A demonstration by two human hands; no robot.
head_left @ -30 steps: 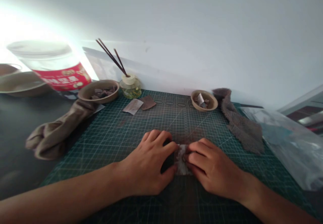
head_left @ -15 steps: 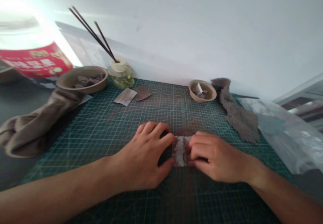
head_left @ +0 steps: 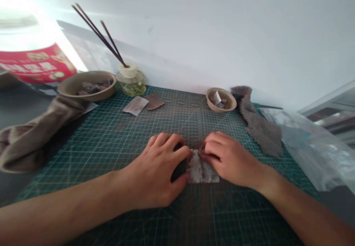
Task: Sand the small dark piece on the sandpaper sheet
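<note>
A small whitish square (head_left: 200,169) with brownish smears lies flat in front of me on the green cutting mat (head_left: 111,142). My left hand (head_left: 162,170) holds down its left edge, the thumb and forefinger pressed on it and spaced apart. Over the upper right part of the square, my right hand (head_left: 230,157) has its fingers bunched in a pinch. Whatever is between those fingertips is hidden and too small to name.
Farther back lie a pale square (head_left: 135,106) and a brown square (head_left: 154,101). A small bowl (head_left: 233,105) holds scraps; a larger bowl (head_left: 65,87) holds dark pieces. Around them are a reed diffuser (head_left: 130,81), a fuzzy cloth strip (head_left: 264,135), a brown cloth (head_left: 36,135) and a plastic bag (head_left: 313,146).
My right hand has moved up and away from me across the square, uncovering its lower right part. My left hand keeps its place on the left edge. The view has shifted slightly.
</note>
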